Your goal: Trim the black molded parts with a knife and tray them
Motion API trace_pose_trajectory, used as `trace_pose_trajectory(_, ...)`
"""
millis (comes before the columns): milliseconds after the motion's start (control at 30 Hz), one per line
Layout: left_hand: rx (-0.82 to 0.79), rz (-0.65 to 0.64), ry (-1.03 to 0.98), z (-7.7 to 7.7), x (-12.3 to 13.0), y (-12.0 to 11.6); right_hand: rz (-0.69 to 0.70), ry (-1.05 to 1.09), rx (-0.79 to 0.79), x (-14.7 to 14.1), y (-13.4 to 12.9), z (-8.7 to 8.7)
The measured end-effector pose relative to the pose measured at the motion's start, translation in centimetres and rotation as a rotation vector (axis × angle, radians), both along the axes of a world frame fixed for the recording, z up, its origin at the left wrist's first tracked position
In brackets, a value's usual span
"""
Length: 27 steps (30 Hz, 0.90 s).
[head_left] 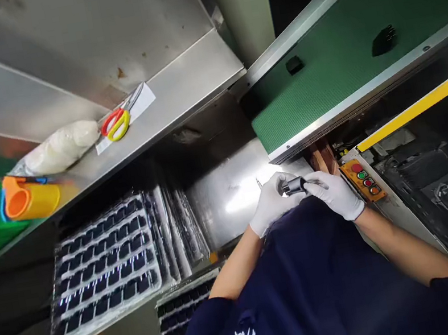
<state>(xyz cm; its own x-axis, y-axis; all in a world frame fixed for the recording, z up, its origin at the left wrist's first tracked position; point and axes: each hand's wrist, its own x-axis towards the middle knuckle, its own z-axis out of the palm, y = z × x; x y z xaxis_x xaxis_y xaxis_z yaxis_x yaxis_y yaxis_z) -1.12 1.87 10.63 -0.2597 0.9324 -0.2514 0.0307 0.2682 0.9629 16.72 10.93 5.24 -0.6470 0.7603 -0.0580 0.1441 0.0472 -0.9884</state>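
Our landmark is the green conveyor belt (321, 81). Just below its near end, our gloved left hand (333, 191) and gloved right hand (275, 199) hold a dark cylindrical part (295, 186) between them. Left of the belt we see red-and-yellow scissors (117, 123) and, lower, a tray of black pieces (104, 263).
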Motion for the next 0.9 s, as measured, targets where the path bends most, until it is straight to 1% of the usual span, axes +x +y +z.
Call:
trace_pose_trajectory(67, -0.015, 0.056, -0.063, 0.5, 0.0, -2.5, 0.064, -0.018, 0.137, -0.9, -0.7, 1.1)
trace_pose_trajectory(133, -0.04, 0.06, -0.112, 0.6, -0.4, -4.3, 0.181, 0.009, 0.264, -1.8, -1.1, 2.0)
trace_pose_trajectory(167, -0.058, 0.048, -0.104, 0.6, -0.7, -5.1, 0.255, 0.027, 0.326, -2.4, -1.2, 2.2)
trace_pose_trajectory(267, -0.152, 0.008, 0.021, 0.1, -1.4, -7.1, 0.484, 0.027, 0.522, -4.1, -1.6, 2.6)
trace_pose_trajectory(333, -0.209, 0.014, 0.083, -0.3, -1.6, -8.3, 0.602, -0.04, 0.617, -5.4, -2.0, 2.6)
trace_pose_trajectory(400, -0.233, 0.052, 0.067, -0.6, -1.7, -9.4, 0.693, -0.137, 0.628, -6.5, -2.4, 2.6)
trace_pose_trajectory(500, -0.243, 0.126, -0.005, -1.0, -2.1, -10.6, 0.79, -0.257, 0.522, -8.1, -3.3, 2.8)
trace_pose_trajectory(600, -0.249, 0.189, -0.178, -1.4, -2.8, -11.4, 0.793, -0.334, 0.377, -9.8, -4.1, 2.4)
trace_pose_trajectory(667, -0.251, 0.23, -0.361, -1.8, -3.3, -12.1, 0.802, -0.376, 0.214, -11.2, -4.4, 1.0)
trace_pose_trajectory(700, -0.254, 0.258, -0.44, -2.1, -3.6, -12.5, 0.816, -0.409, 0.116, -12.1, -4.4, 0.0)
trace_pose_trajectory(767, -0.242, 0.331, -0.528, -2.5, -4.2, -13.5, 0.801, -0.522, -0.034, -14.3, -4.1, -2.7)
trace_pose_trajectory(800, -0.223, 0.373, -0.536, -2.6, -4.4, -14.0, 0.763, -0.602, -0.061, -15.5, -3.9, -4.3)
trace_pose_trajectory(900, -0.139, 0.477, -0.525, -2.5, -4.9, -15.7, 0.607, -0.833, 0.011, -19.0, -3.4, -9.2)
